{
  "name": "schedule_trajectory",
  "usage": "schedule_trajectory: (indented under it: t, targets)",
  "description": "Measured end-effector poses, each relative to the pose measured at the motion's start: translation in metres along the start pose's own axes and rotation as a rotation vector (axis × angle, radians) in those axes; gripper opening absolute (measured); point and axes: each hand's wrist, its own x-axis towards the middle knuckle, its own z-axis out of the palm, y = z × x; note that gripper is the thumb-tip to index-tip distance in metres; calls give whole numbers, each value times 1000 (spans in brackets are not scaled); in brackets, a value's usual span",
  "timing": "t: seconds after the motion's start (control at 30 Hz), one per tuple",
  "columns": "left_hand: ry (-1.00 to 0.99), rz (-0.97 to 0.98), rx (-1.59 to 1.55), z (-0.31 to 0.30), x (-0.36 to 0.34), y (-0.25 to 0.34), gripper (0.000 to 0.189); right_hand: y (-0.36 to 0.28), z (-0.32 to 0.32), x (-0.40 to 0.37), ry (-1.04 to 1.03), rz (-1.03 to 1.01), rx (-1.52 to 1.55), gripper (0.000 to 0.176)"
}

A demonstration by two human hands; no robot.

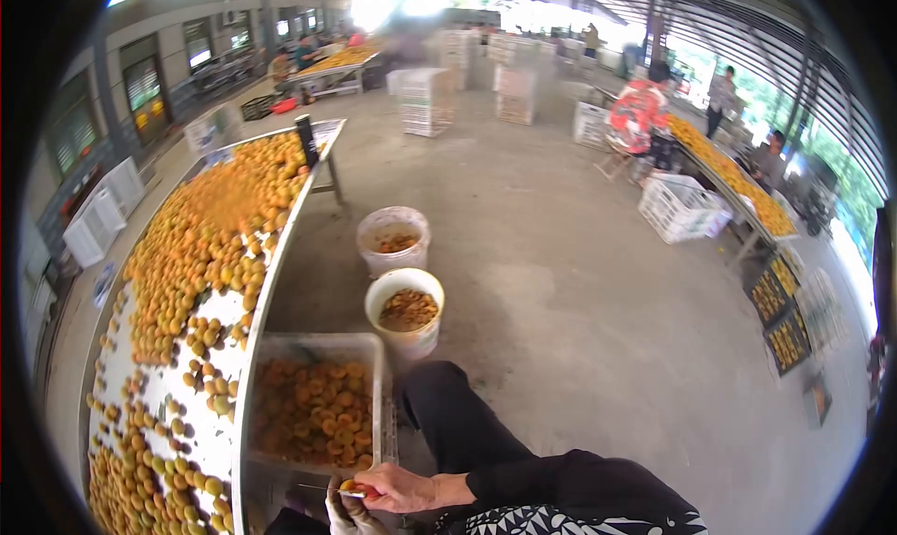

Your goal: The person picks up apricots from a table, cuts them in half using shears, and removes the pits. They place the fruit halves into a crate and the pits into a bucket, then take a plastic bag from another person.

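Low in the view, my right hand (pixel 400 489) is closed around a small knife (pixel 357 494) with a reddish handle. The knife's thin blade points left. My left hand (pixel 344 514), in a pale glove, is just beside it and grips an apricot (pixel 348 485) against the blade. Most of that apricot is covered by fingers. Right in front of both hands is a plastic crate (pixel 378 385) of halved apricots (pixel 322 404). Whole apricots (pixel 201 227) lie spread across the long white table (pixel 210 306) to my left.
Two white buckets (pixel 439 297) with orange-brown scraps stand beyond the crate. A dark cylinder (pixel 306 141) stands at the table's far end. Stacked white crates (pixel 427 105) are farther back. At right, a person in a red patterned top (pixel 637 114) sits by another fruit table (pixel 729 175).
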Motion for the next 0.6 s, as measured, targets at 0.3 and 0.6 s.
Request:
schedule_trajectory:
  t: [0.3,0.6]
  targets:
    - [-11,-262,-269,-16,16,-18,25,0,-1,-4,-56,-284,-49,18]
    - [33,-699,-494,-44,34,-69,28,-21,2,-22,302,100,217,9]
